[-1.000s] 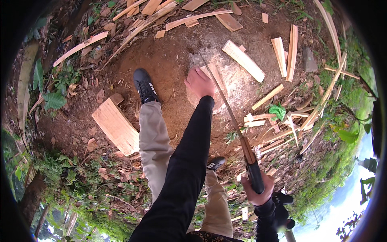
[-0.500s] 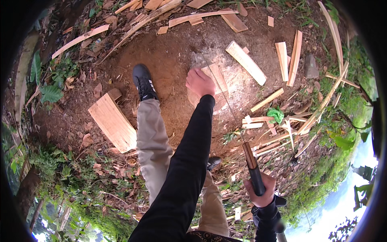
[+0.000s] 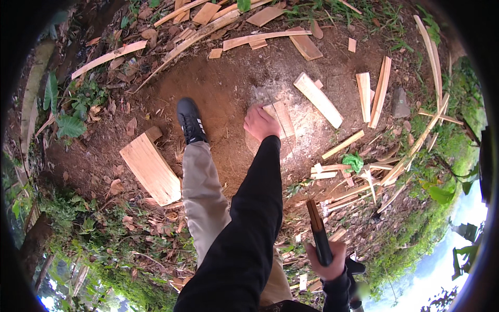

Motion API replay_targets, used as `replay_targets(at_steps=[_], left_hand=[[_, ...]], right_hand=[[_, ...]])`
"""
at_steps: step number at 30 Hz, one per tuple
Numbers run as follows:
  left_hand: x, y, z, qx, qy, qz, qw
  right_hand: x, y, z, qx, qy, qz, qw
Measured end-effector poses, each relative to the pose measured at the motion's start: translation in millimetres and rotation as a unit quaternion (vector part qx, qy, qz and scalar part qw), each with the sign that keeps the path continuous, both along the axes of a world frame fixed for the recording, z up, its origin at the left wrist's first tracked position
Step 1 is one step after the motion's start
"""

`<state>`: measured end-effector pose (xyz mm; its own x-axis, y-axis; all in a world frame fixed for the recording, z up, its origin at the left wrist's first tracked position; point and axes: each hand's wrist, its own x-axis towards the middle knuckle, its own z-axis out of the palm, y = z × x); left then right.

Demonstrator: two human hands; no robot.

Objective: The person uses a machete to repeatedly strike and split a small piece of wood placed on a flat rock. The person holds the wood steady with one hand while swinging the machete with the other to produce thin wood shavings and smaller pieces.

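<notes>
My left hand (image 3: 261,122) is closed at the left edge of a pale wood block (image 3: 280,119), over ground dusted with light wood debris. What lies beneath the block is mostly hidden by my hand and sleeve. Low on the right, my right hand (image 3: 328,260) wraps round the brown and black handle (image 3: 318,234) of a machete. Its long blade, seen almost edge-on as a thin dark line, runs up and left across the block. To the right of the block lies a pale plank (image 3: 318,100).
A thick wood chunk (image 3: 152,169) lies left of my shoe (image 3: 191,120). Split strips (image 3: 380,92) and a crumpled green bag or wrapper (image 3: 353,163) are on the right. More boards (image 3: 267,37) lie along the far side, with leaf litter and green plants around.
My right hand and the machete handle have shifted slightly down and left. The whole view has drifted a little; my left hand stays at the wood block.
</notes>
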<state>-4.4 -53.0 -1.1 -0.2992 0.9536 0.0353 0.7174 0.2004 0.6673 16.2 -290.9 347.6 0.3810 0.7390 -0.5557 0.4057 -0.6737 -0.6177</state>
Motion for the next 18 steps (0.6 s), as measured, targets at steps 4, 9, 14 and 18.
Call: replay_targets(at_steps=[4,9,14,18], left_hand=[[1,2,2,-0.02,0.001,-0.008,1.0],[-2,5,-3,-0.011,-0.013,-0.001,1.0],[4,4,1,-0.02,-0.001,-0.011,1.0],[-4,11,-4,0.005,0.0,0.006,1.0]], right_hand=[[12,50,-58,0.045,0.0,-0.02,0.999],[22,41,15,0.006,-0.004,0.038,0.999],[31,72,-67,-0.011,0.012,0.004,1.0],[24,56,-4,-0.047,0.027,0.012,0.998]])
